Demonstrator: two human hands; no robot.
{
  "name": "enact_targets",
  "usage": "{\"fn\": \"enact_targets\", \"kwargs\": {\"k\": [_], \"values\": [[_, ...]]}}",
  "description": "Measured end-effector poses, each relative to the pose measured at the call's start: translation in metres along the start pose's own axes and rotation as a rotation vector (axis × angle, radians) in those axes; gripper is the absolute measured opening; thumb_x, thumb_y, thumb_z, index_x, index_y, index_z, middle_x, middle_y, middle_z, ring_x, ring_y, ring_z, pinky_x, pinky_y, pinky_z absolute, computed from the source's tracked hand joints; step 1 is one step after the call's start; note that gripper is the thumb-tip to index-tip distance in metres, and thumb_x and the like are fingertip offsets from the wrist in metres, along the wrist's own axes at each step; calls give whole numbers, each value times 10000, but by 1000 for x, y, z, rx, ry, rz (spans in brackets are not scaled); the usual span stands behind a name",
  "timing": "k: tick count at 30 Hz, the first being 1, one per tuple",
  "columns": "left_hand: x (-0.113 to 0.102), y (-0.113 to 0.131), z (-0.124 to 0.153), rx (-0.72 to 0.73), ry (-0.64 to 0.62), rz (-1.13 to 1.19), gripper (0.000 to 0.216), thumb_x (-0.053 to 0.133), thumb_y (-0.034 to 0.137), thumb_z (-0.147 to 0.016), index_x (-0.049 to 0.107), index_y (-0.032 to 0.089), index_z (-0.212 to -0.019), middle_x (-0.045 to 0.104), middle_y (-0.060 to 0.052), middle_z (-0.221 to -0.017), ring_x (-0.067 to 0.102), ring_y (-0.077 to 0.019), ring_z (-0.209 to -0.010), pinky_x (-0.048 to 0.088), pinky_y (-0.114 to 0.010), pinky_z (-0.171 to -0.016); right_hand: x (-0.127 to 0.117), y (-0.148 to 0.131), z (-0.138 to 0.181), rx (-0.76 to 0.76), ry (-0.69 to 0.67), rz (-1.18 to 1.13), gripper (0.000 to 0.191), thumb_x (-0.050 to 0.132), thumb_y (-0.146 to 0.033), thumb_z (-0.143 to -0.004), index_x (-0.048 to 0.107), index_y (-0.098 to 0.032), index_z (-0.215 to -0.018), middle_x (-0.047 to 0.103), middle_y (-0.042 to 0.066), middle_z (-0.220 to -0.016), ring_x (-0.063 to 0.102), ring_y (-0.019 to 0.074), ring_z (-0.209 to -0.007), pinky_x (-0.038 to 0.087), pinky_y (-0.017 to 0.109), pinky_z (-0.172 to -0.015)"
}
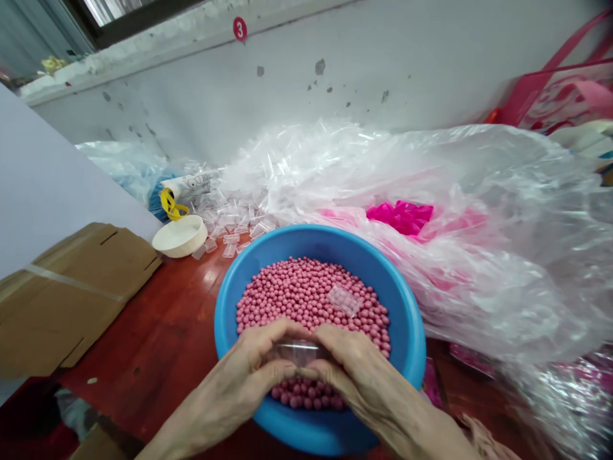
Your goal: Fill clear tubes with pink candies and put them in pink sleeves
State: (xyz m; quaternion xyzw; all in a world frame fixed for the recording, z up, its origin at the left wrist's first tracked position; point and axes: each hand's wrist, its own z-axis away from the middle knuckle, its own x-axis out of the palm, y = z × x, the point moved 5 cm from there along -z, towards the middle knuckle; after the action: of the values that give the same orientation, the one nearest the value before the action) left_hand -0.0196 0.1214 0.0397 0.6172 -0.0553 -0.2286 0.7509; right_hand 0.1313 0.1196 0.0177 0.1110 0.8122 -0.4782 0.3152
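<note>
A blue plastic bowl (230,300) sits on the red-brown table, filled with several small pink balls (297,294). Over its near side my left hand (253,367) and my right hand (352,367) meet, fingers pinched together on a small clear plastic tube (297,351) held between them. Another clear tube (343,299) lies on top of the balls, just beyond my right hand.
A big clear plastic bag (479,255) with bright pink pieces (401,216) lies right of the bowl. A heap of clear tubes (234,217) sits behind it, by a white lid (179,236) and a yellow-handled item. A cardboard box (62,294) is at left, a wall behind.
</note>
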Motion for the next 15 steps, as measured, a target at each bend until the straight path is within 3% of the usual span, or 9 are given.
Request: {"fn": "enact_targets", "kwargs": {"k": [2,6,8,10,12,15], "values": [[-5,0,4,-21,3,-53,285,616,213,-807,667,294,-1075,681,-26,-1038,629,-195,-924,498,-272,-801,0,5,4,46,-56,-60,174,541,-317,-862,627,-281,-1010,683,14,-914,627,168,-791,522,270,-714],[-36,2,13,-37,118,-61,223,648,214,-765,722,240,-973,696,-19,-673,611,-143,-562,489,-203,-517,-23,17,-2,263,-171,-238,214,549,-384,-847,645,-206,-776,672,13,-737,608,151,-675,503,238,-617],[-58,8,17,45,276,-42,218,685,257,-734,735,226,-943,708,-44,-651,626,-157,-533,500,-208,-486,-44,26,-8,365,-85,-330,252,520,-386,-855,628,-190,-738,643,6,-669,584,135,-617,475,211,-547],[-65,12,18,109,362,-16,226,721,265,-700,739,231,-923,739,-69,-752,684,-203,-650,544,-238,-566,-59,33,-12,415,20,-347,238,525,-393,-845,620,-191,-763,617,-5,-645,553,122,-572,453,201,-507],[-50,10,12,58,256,-9,195,695,262,-738,733,233,-927,743,-78,-860,698,-232,-777,559,-287,-692,-59,37,-16,402,11,-354,227,522,-396,-850,624,-198,-812,626,-7,-677,561,124,-585,467,207,-525],[-9,11,2,17,42,-113,220,618,258,-815,704,265,-1018,720,-59,-993,670,-232,-904,526,-339,-827,-46,38,-17,339,-74,-311,240,480,-379,-882,643,-203,-881,684,19,-809,630,160,-719,517,247,-630]]}}
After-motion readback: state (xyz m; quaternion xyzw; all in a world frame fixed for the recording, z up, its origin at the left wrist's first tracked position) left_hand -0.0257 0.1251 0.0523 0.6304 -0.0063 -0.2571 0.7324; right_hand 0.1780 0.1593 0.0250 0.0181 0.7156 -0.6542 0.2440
